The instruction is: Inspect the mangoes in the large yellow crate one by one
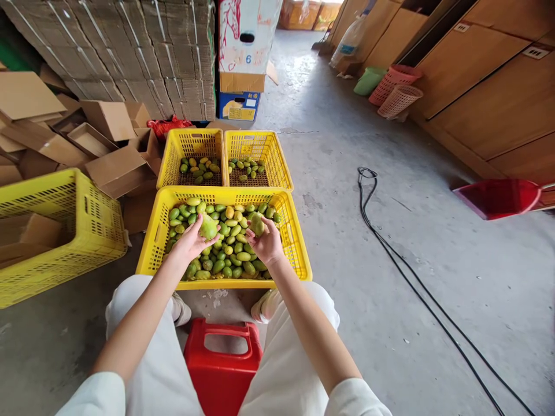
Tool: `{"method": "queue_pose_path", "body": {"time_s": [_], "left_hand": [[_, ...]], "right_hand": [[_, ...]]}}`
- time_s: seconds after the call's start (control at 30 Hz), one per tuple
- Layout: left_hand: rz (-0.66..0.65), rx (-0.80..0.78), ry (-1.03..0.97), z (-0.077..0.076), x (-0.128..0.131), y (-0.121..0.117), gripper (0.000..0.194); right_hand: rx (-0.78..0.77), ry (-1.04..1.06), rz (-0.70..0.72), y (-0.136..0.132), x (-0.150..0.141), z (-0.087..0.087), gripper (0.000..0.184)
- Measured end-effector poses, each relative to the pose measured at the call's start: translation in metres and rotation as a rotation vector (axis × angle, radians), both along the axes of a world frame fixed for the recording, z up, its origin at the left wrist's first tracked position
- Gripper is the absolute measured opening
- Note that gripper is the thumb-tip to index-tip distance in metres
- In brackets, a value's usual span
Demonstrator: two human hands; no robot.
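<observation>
Outstretched arms (141,315), fruits (208,227) in cupped left hand (189,241), right hand (267,245).

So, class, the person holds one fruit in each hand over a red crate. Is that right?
The crate is yellow, not red, as the head view shows. The left hand and right hand do each hold a fruit over it.

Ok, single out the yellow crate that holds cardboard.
The plastic crate at far left: cardboard lies inside it. The large front crate, rear-left crate and rear-right crate hold green and yellow fruit.
</observation>
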State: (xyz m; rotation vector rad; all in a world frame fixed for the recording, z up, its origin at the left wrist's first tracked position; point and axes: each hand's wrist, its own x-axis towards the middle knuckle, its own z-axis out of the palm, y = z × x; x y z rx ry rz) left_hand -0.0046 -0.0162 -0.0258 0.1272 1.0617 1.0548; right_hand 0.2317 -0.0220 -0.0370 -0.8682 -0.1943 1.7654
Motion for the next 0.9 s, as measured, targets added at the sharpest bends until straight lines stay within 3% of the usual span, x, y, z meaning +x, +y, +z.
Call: {"method": "queue_pose_path", "body": {"time_s": [0.13, 0.27, 0.4, 0.67, 0.77, 0.9], "left_hand": [[-0.05, 0.011, -0.066, 0.003, -0.001, 0.003, 0.033], [-0.018, 0.024, -0.075, 0.012, -0.001, 0.005, 0.047], [-0.002, 0.099, -0.043, 0.014, 0.0, 0.005, 0.044], [0.007, 0.227, 0.05, 0.009, 0.006, 0.0, 0.073], [0.059, 0.253, 0.007, 0.008, 0.01, -0.001, 0.069], [0.105, 0.227, -0.032, 0.009, 0.013, -0.002, 0.042]], "right_hand": [[0.023, -0.021, -0.022, 0.0, -0.003, 0.003, 0.031], [0.029, -0.024, -0.058, 0.0, -0.005, 0.004, 0.027], [0.043, -0.107, -0.114, 0.001, -0.005, -0.003, 0.023], [0.023, -0.109, -0.209, 0.006, -0.002, -0.013, 0.046], [0.026, -0.08, -0.255, 0.006, -0.004, -0.008, 0.05], [0.043, -0.041, -0.186, 0.002, -0.003, -0.001, 0.048]]}}
